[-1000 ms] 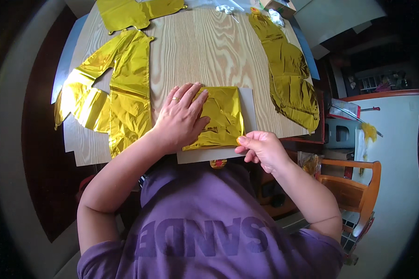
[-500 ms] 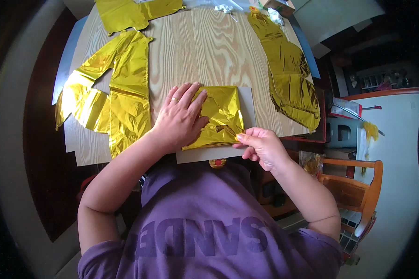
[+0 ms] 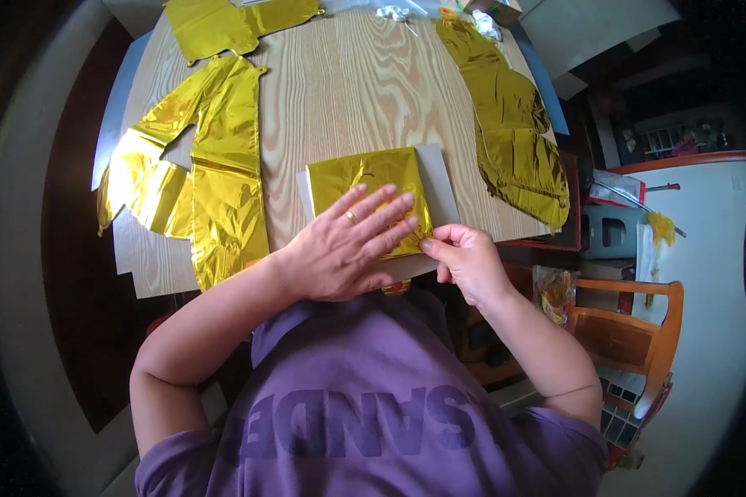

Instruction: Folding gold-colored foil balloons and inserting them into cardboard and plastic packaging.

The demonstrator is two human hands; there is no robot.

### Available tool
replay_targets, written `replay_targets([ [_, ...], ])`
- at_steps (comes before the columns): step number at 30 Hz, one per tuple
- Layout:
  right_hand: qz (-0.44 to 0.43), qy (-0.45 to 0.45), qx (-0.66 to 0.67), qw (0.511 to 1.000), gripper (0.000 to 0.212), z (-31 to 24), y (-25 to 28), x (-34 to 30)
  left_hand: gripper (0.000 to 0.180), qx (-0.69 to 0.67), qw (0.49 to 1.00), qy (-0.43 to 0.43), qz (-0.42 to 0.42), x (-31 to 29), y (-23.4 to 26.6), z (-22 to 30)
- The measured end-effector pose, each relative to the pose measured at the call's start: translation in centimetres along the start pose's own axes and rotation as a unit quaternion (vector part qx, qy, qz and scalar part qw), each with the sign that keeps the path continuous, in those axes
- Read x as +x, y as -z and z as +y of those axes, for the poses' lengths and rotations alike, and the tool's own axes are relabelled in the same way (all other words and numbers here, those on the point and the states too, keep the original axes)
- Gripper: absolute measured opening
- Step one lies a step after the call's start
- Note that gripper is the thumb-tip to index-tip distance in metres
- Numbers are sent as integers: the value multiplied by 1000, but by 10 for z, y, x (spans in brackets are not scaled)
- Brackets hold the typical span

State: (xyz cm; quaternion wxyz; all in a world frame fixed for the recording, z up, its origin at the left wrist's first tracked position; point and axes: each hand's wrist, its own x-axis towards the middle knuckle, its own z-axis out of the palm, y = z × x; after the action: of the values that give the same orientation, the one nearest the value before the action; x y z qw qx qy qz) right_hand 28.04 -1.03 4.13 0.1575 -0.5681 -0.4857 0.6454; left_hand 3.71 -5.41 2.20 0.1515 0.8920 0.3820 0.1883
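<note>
A folded gold foil balloon [image 3: 331,178] lies on a pale grey card sheet [image 3: 440,176] at the table's near edge. Its surface is creased, and the card shows past it on both sides. My left hand [image 3: 340,246] is spread flat over the lower part of the foil, fingers extended, hiding some of it. I cannot tell how firmly it presses. At the foil's near right corner, my right hand [image 3: 472,263] pinches the edge between thumb and fingers.
Flat gold foil balloons lie around the wood-grain table [image 3: 348,83]: one at the left [image 3: 228,166], one at the far left [image 3: 215,29], one at the right [image 3: 510,116]. White crumpled bits [image 3: 394,13] lie at the far edge. A wooden chair [image 3: 630,323] stands at right.
My left hand has slid toward me and right across the foil, uncovering its far left part. Foil and card have turned slightly and shifted left. My right hand keeps its pinch.
</note>
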Motion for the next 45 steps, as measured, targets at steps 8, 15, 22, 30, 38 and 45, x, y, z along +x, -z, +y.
replay_targets([
  [8, 110, 229, -219, 942, 21, 17, -1, 3, 84, 64, 996, -2, -60, -2, -8, 1],
  [15, 187, 294, -316, 883, 23, 16, -12, -7, 71, 69, 995, 1, -74, -1, -9, 2],
  [22, 184, 535, -493, 661, 23, 29, -19, -19, 73, 72, 995, -2, -74, 0, -8, 1],
  [30, 180, 490, -557, 646, 40, 55, -31, -27, 69, 44, 995, 12, -93, 0, -3, 3],
  [38, 182, 478, -556, 656, 36, 61, -34, -26, 62, 0, 999, -8, -46, 23, 5, 12],
  [45, 209, 482, -567, 634, 32, 67, -36, -23, 65, 115, 993, 4, -30, 39, -5, -16],
])
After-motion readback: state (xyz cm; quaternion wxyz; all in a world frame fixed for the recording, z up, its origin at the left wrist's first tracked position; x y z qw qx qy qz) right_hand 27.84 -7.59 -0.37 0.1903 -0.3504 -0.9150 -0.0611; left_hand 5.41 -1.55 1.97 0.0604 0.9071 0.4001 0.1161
